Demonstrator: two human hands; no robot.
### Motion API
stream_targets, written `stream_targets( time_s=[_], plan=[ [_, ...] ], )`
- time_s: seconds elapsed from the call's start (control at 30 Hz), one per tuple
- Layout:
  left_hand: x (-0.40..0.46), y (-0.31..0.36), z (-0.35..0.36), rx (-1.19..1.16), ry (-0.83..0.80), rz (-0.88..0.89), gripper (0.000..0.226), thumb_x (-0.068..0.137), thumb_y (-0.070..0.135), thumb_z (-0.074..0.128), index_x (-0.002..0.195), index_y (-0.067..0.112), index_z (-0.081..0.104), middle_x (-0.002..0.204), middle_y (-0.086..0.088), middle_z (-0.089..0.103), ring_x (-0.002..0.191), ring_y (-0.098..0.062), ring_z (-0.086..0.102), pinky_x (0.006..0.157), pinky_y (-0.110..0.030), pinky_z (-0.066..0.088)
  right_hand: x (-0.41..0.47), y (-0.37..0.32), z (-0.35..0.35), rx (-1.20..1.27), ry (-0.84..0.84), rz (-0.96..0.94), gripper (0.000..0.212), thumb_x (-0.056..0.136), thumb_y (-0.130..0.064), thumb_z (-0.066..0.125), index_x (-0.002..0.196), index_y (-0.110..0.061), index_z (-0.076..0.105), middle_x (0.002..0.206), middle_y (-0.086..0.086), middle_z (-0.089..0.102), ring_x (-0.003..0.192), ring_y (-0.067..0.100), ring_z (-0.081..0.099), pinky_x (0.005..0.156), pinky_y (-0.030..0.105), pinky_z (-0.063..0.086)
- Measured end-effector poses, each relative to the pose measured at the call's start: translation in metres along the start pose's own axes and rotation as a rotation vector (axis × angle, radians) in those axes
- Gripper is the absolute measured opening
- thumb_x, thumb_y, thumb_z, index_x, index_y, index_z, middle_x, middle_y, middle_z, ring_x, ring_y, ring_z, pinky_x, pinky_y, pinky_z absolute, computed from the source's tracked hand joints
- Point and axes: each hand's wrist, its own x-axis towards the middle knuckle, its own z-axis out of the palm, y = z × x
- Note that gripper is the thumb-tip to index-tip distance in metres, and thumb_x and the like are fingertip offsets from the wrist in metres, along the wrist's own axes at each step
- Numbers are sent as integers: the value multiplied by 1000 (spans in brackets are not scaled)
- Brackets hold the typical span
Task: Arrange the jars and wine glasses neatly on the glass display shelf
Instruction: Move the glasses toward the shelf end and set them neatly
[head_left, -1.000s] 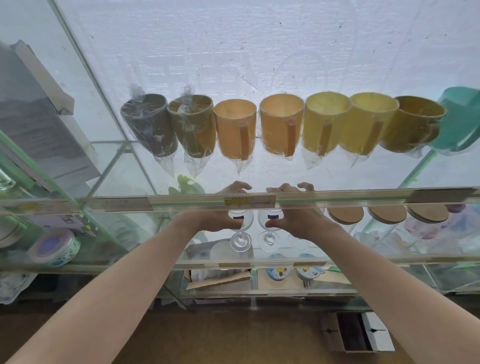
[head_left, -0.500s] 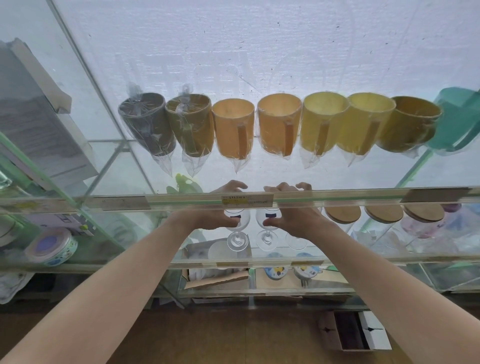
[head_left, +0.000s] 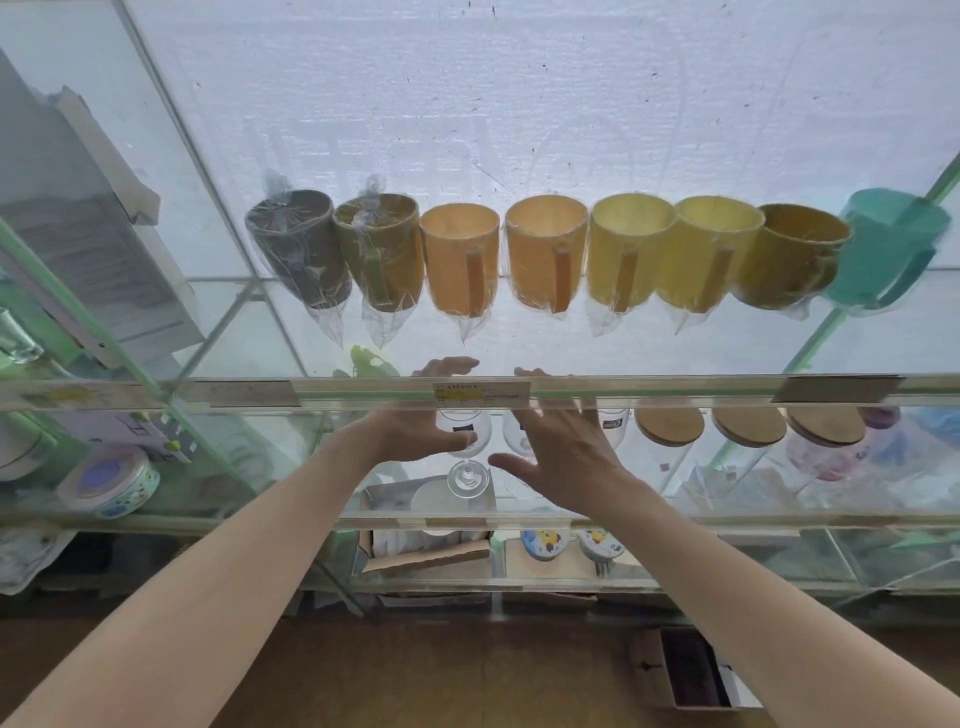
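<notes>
Two clear wine glasses stand side by side on the middle glass shelf (head_left: 675, 519). My left hand (head_left: 410, 434) wraps the bowl of the left wine glass (head_left: 466, 475), thumb in front, fingers behind it. My right hand (head_left: 563, 457) hovers open with spread fingers in front of the second wine glass (head_left: 511, 434), mostly hiding it. A third glass (head_left: 615, 423) shows just right of that hand. Three glass jars with wooden lids (head_left: 748, 427) stand in a row further right on the same shelf.
The shelf above (head_left: 649, 388) carries a row of wrapped coloured mugs (head_left: 545, 254) and a teal jug (head_left: 883, 249). A round tin (head_left: 106, 480) sits at the left. Lower shelves hold boxes and small cups. An open carton (head_left: 685, 670) lies on the wooden floor.
My right hand has let go of the second wine glass and opened, its fingers spreading as it draws back a little. The left hand stays on the left glass.
</notes>
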Motion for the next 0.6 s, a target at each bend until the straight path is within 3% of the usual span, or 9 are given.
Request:
stream_targets(
  time_s=[0.13, 0.23, 0.37, 0.5, 0.6],
  plan=[
    [-25, 5, -2, 17, 63, -13, 77, 91, 28, 76, 156, 27, 36, 152, 7, 42, 139, -10, 41, 123, -37, 32, -9, -13, -2, -7, 36, -92, 80, 91, -62, 61, 156, -31, 24, 164, 4, 27, 152, 31, 21, 120, 50, 15],
    [-48, 6, -2, 24, 87, -125, 69, 94, 37, 73, 153, 23, 41, 151, 7, 50, 138, -13, 45, 119, -39, 37, -13, -21, -1, 5, 12, -157, 79, 94, -61, 57, 157, -29, 21, 157, 3, 33, 147, 30, 29, 120, 50, 17],
    [-89, 0, -3, -1, 167, -221, 73, 93, 40, 73, 154, 35, 33, 160, 7, 37, 149, -15, 35, 123, -45, 33, -15, -41, -1, 16, 3, -287, 81, 94, -58, 59, 158, -25, 22, 156, 3, 35, 146, 27, 33, 122, 49, 15],
    [-129, -6, -2, -21, 230, -261, 69, 92, 36, 74, 149, 38, 36, 155, 9, 42, 145, -12, 37, 124, -44, 34, -13, -69, 5, 18, -19, -400, 79, 94, -57, 59, 157, -23, 25, 158, 6, 34, 150, 28, 27, 124, 49, 12],
    [-156, -19, 0, 13, 278, -349, 65, 91, 44, 69, 148, 39, 37, 153, 9, 45, 145, -14, 41, 122, -47, 37, -8, -94, 12, 29, -37, -456, 78, 94, -56, 59, 157, -20, 27, 156, 6, 37, 147, 28, 31, 122, 47, 18]
  ],
)
